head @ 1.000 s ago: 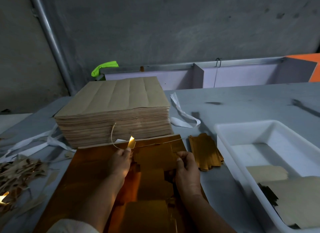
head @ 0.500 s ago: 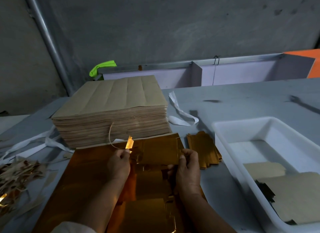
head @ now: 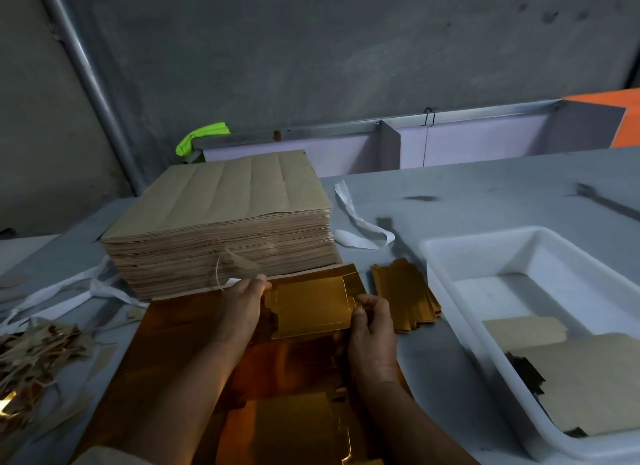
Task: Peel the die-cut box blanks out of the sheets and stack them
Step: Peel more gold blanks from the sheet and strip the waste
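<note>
Two hands work one gold box blank [head: 311, 308], near the middle of the grey table [head: 485, 194]. Blank is shiny gold foil, roughly rectangular, with notched tabs and dotted crease lines; its top edge looks half lifted out of the sheet. It lies over the far end of a big orange-gold sheet [head: 180, 353]. Right hand [head: 372, 329] pinches the blank's right edge, thumb on top. Left hand [head: 242, 312] has fingers curled at the blank's left edge and pinches a thin scrap strip [head: 239, 260], blurred, so probably just the strip. Small stack of gold blanks [head: 405, 291] lies just right of the sheet, beside the white tray [head: 450, 256]. Tall stack of brown-backed sheets [head: 221, 222] sits right behind the hands. Scrap pile [head: 34, 353] at far left.
</note>
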`<state>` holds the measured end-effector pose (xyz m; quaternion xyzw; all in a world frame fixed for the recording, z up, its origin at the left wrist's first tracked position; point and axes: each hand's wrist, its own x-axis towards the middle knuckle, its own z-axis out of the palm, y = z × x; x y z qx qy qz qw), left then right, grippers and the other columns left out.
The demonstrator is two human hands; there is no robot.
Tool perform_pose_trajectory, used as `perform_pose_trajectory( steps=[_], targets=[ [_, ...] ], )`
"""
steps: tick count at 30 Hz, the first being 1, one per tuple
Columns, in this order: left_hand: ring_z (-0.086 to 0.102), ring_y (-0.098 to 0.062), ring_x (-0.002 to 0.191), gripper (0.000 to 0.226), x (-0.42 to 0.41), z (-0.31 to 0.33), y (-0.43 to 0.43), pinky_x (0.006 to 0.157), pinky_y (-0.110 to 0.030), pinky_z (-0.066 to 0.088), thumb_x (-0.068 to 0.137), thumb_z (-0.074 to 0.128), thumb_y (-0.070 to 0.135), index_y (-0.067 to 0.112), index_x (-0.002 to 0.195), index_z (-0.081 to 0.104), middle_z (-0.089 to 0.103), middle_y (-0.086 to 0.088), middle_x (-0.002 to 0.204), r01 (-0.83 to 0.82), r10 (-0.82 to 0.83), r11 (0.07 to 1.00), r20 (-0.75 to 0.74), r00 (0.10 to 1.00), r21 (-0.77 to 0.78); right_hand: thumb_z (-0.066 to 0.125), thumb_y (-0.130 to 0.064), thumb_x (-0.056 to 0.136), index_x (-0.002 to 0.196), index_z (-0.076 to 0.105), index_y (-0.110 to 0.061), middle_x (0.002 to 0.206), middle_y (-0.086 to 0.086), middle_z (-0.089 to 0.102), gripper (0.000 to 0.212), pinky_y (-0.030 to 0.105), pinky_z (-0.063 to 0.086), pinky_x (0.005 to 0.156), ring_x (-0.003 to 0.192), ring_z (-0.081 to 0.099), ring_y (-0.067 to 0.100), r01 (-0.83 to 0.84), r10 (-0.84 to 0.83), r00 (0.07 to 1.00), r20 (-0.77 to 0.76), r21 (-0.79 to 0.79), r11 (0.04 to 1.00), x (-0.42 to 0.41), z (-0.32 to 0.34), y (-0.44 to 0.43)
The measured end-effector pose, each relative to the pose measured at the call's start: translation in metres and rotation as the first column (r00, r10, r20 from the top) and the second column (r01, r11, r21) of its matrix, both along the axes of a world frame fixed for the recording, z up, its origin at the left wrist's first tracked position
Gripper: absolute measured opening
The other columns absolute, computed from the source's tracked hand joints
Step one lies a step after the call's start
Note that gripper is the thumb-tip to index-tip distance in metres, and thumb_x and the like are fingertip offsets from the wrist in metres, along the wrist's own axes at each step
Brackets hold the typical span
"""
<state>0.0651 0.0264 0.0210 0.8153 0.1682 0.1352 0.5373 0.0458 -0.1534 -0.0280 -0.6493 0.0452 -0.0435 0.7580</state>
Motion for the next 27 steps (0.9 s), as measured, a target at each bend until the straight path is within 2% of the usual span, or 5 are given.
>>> perform_pose_trajectory(
  steps=[4, 11, 16, 23, 27],
  targets=[
    [0.055, -0.017, 0.084, 0.006, -0.002, 0.004, -0.004, 0.064, -0.027, 0.04, 0.096, 0.056, 0.022, 0.023, 0.095, 0.063, 0.06, -0.003, 0.097, 0.067, -0.075, 0.994, -0.103, 0.992, -0.082, 0.04, -0.02, 0.106, 0.104, 0.049, -0.036, 0.07, 0.008, 0.064, 0.019, 0.037, 0.054, 0.053, 0.054, 0.061, 0.017, 0.007, -0.007, 1.0, 0.0, -0.022, 1.0, 0.001, 0.0, 0.0],
    [0.054, -0.014, 0.072, 0.013, 0.005, 0.003, -0.003, 0.055, -0.023, 0.04, 0.095, 0.055, 0.008, 0.019, 0.097, 0.062, 0.062, -0.009, 0.093, 0.022, -0.047, 0.983, -0.141, 0.989, -0.18, 0.045, -0.024, 0.103, 0.115, 0.051, -0.035, 0.084, 0.0, 0.066, 0.017, 0.035, 0.056, 0.064, 0.071, 0.065, 0.017, 0.078, -0.069, 0.995, 0.069, -0.138, 0.987, 0.0, 0.0, -0.002],
    [0.053, -0.011, 0.064, 0.01, 0.014, 0.006, -0.005, 0.044, -0.017, 0.038, 0.096, 0.054, 0.01, 0.017, 0.097, 0.06, 0.062, -0.01, 0.09, -0.064, 0.032, 0.968, -0.137, 0.99, -0.241, 0.045, -0.01, 0.098, 0.09, 0.056, -0.024, 0.076, -0.001, 0.058, 0.02, 0.031, 0.046, 0.061, 0.066, 0.053, 0.014, 0.033, -0.031, 0.999, 0.02, -0.143, 0.989, 0.001, 0.002, -0.002],
    [0.054, -0.015, 0.071, 0.01, 0.026, 0.005, -0.022, 0.061, -0.025, 0.044, 0.096, 0.054, 0.012, 0.019, 0.1, 0.06, 0.061, -0.009, 0.089, -0.045, 0.001, 0.96, -0.155, 0.988, -0.277, 0.045, -0.01, 0.095, 0.088, 0.054, -0.023, 0.072, -0.002, 0.055, 0.018, 0.032, 0.045, 0.059, 0.063, 0.051, 0.012, 0.017, -0.017, 1.0, 0.003, -0.133, 0.991, 0.001, 0.002, -0.003],
    [0.052, -0.018, 0.078, 0.013, 0.033, 0.006, -0.03, 0.063, -0.027, 0.046, 0.097, 0.051, 0.011, 0.018, 0.104, 0.061, 0.057, -0.008, 0.095, -0.056, 0.004, 0.94, -0.153, 0.988, -0.337, 0.046, -0.028, 0.101, 0.092, 0.049, -0.026, 0.074, 0.001, 0.058, 0.01, 0.038, 0.052, 0.06, 0.063, 0.056, 0.015, 0.1, -0.096, 0.995, 0.038, -0.099, 0.99, 0.001, 0.003, -0.001]
  ],
)
